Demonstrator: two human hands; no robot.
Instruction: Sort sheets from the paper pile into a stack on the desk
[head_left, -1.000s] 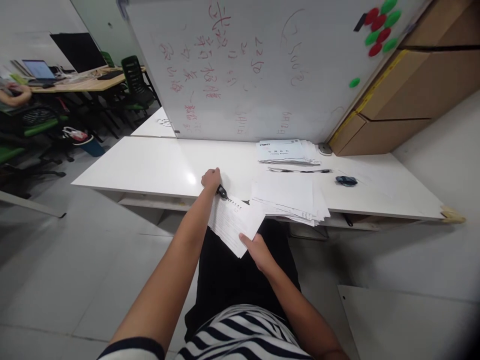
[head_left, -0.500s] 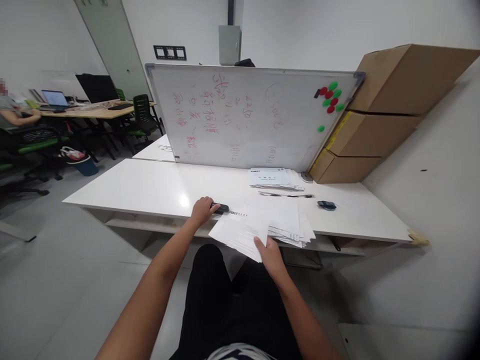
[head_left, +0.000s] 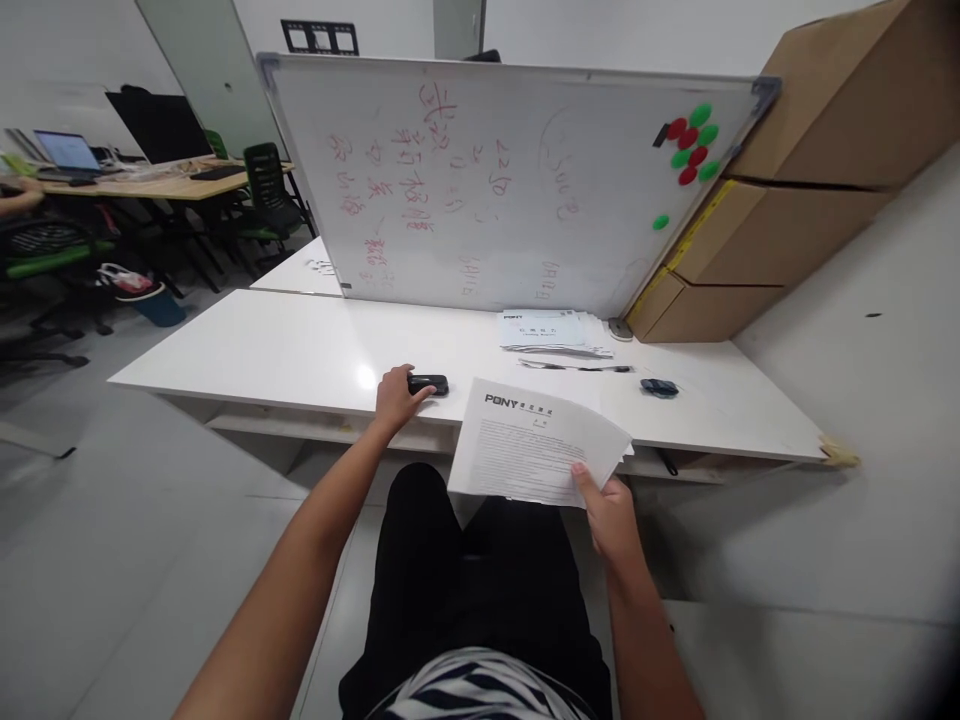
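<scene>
My left hand (head_left: 395, 398) is closed around the rear end of a black stapler (head_left: 431, 384), which rests on the white desk near its front edge. In my right hand (head_left: 610, 508) is a printed sheet of paper (head_left: 517, 452) with "PONY" at its top, gripped between thumb and fingers by its right side. The sheet overhangs the desk's front edge, apart from the stapler. More paper edges peek out at its right corner; how many sheets I hold is hidden.
A stack of papers (head_left: 544, 330) lies further back against a whiteboard (head_left: 450, 200). A thin dark pen-like item (head_left: 577, 367) and a small dark object (head_left: 659, 388) sit on the desk (head_left: 300, 350). Cardboard boxes (head_left: 810, 240) are piled at the right. Another person's arm (head_left: 21, 200) shows far left.
The paper in my right hand has moved right, away from the stapler, and turned so its printed heading faces up. My left hand stays at the stapler. The view has tilted down.
</scene>
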